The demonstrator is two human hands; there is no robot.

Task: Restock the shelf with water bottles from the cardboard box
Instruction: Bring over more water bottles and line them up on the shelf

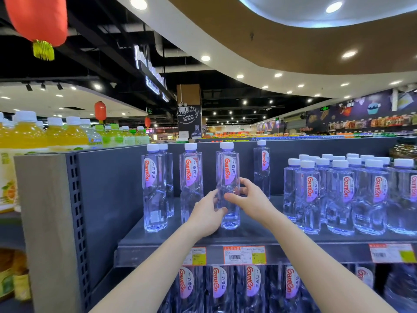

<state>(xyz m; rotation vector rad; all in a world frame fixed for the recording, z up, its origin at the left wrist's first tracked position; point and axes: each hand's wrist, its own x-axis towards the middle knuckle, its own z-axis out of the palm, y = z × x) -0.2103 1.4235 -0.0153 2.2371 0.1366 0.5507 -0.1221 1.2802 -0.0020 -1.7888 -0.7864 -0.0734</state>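
Here left hand (206, 219), right hand (250, 199) clasp twisted bottle (230, 175).

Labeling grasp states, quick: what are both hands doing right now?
Left hand: holding the bottle, low down.
Right hand: holding the same bottle.

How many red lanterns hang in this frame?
3: a large lantern at top left, a smaller lantern above the juice bottles, and a far lantern left of the pillar. Others may be hidden.
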